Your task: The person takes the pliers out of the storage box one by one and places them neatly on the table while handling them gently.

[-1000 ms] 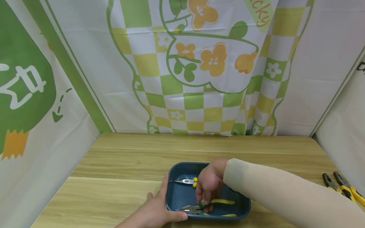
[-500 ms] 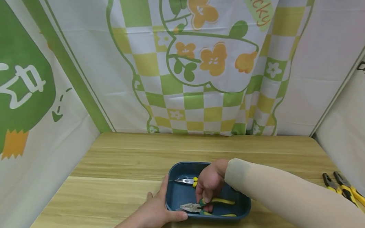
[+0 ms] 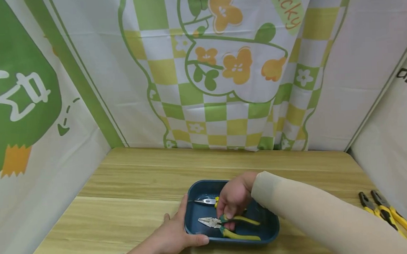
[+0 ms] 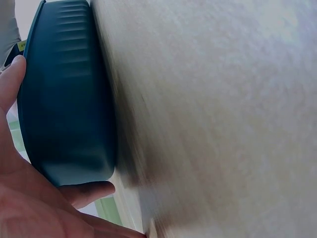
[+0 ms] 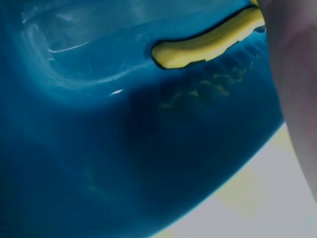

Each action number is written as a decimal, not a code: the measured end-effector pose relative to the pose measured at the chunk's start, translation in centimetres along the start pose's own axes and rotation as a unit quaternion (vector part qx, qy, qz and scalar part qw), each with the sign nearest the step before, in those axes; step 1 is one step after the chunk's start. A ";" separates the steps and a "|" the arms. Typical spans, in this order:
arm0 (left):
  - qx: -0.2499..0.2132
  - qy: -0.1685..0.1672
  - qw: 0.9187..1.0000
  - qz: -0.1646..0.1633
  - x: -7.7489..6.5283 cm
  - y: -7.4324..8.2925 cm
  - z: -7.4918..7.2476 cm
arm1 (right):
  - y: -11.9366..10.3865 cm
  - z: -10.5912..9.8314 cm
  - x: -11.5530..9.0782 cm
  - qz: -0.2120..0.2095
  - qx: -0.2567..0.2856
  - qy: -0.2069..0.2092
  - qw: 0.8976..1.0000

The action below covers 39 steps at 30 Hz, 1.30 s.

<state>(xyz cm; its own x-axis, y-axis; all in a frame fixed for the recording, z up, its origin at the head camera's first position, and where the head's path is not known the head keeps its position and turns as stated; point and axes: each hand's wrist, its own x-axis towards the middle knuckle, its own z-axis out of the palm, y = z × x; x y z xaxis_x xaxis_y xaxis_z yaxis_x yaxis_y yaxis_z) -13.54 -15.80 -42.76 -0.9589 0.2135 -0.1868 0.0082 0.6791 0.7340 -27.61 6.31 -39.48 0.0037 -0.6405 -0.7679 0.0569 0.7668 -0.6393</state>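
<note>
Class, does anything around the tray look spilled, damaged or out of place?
Nothing looks spilled or damaged. Perhaps slightly odd: two yellow-handled pliers lie by the right edge of the table, apart from the long-nosed pliers in the blue tray and the green-and-yellow pliers in the right hand.

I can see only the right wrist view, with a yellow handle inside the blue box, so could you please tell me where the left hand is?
Observer: The left hand touches the left end of the blue box.
Operator: Thank you; could you tell me what the right hand is holding?
Observer: In the head view, it grips green-and-yellow pliers.
Operator: Would you kindly check whether there are any tools outside the box?
Observer: Yes, two more pairs of pliers lie off to the right of it.
</note>
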 end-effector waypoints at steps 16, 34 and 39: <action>0.013 -0.004 1.000 -0.014 0.0 0.0 -0.1 | 1.0 -0.9 -1.0 -0.089 0.024 0.001 0.996; 0.012 -0.003 1.000 -0.012 0.2 0.0 0.0 | 2.0 -1.6 -4.6 -0.205 0.099 0.115 0.967; 0.011 -0.002 1.000 -0.011 0.2 -0.1 0.0 | 2.2 -1.4 -5.7 -0.222 0.130 0.165 0.952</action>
<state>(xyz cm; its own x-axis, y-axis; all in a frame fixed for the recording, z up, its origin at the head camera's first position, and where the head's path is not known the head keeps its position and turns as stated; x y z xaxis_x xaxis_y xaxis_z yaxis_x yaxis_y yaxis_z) -13.71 -15.80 -42.89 -0.9580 0.2006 -0.2051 -0.0065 0.6994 0.7147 -28.86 11.67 -36.53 -0.3901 -0.8183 -0.4221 0.2256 0.3596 -0.9055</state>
